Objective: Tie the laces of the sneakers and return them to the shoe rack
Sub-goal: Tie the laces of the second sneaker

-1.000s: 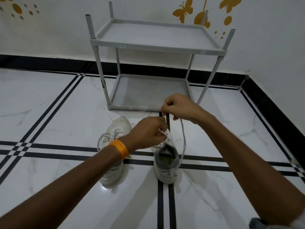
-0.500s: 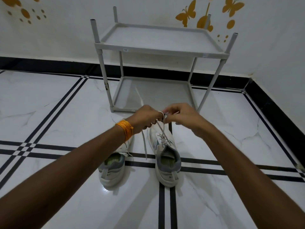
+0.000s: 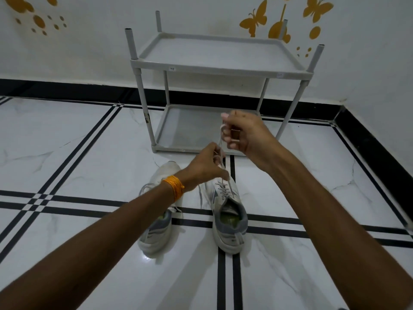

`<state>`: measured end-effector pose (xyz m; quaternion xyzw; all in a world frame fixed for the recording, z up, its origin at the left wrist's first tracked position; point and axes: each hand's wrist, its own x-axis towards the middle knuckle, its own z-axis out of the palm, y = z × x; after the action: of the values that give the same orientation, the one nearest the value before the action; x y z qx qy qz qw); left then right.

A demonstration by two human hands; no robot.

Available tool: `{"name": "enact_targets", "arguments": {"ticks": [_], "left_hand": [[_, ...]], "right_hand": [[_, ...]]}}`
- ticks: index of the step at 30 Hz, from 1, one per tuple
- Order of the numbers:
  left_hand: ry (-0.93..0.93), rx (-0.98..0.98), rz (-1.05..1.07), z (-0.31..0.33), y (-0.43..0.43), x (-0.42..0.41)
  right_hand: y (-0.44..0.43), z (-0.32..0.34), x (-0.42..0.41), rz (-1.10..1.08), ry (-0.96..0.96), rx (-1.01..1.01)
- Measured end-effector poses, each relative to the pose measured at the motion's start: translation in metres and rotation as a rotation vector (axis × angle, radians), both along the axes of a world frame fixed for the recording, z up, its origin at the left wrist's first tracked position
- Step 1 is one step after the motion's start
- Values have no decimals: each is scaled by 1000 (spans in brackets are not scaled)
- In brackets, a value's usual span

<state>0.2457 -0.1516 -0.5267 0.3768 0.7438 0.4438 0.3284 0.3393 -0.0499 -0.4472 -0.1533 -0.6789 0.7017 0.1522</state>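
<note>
Two white sneakers stand side by side on the marble floor (image 3: pixel 78 153), toes toward a grey two-tier rack (image 3: pixel 223 71) set against the wall; both tiers of the rack hold no shoes. The right sneaker (image 3: pixel 228 220) lies along a black double floor line, just in front of the rack's lower tier. The left hand (image 3: pixel 204 167), with an orange thread band (image 3: pixel 175 187) at its wrist, hovers over that sneaker's forefoot, fingers closed on the lace (image 3: pixel 222 162) near the eyelets. The right hand (image 3: pixel 243 133) is raised higher, fingers curled and pinched on the upper part of the same lace, drawn taut between the two hands. The left sneaker (image 3: pixel 159 224), partly hidden by the left forearm, has loose laces.
</note>
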Motion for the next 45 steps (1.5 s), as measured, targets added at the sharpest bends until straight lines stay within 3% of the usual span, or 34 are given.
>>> {"name": "enact_targets", "arguments": {"ticks": [3, 6, 10, 13, 15, 20, 22, 24, 29, 34, 37, 42, 45], "left_hand": [[386, 158, 166, -15, 9, 18], [808, 182, 266, -19, 9, 20], [922, 279, 220, -21, 0, 18], [1117, 364, 86, -27, -5, 16], [943, 331, -5, -27, -7, 17], [-313, -130, 34, -9, -3, 10], [-617, -183, 22, -2, -2, 4], [-774, -124, 28, 0, -1, -1], [-912, 40, 93, -7, -1, -3], [-873, 76, 109, -11, -1, 0], [-751, 58, 156, -10, -1, -1], [-629, 68, 183, -14, -1, 0], [-481, 96, 314, -21, -4, -1]], "right_hand": [[-2, 10, -12, -25, 149, -186], [1, 6, -21, -90, 227, -382], [18, -29, -28, -321, 141, -581], [29, -65, -28, -502, 22, -693], [31, -83, -26, -548, -57, -739], [23, -87, -8, -339, -370, -711], [24, -88, -2, -287, -549, -390], [22, -86, 3, -285, -570, -24], [8, -67, 17, -199, -326, 167], [4, -69, 23, -69, -386, 331], [10, -65, 25, 8, -389, 392], [20, -52, 26, 190, -400, 322], [30, -54, 31, 200, -388, 137]]}}
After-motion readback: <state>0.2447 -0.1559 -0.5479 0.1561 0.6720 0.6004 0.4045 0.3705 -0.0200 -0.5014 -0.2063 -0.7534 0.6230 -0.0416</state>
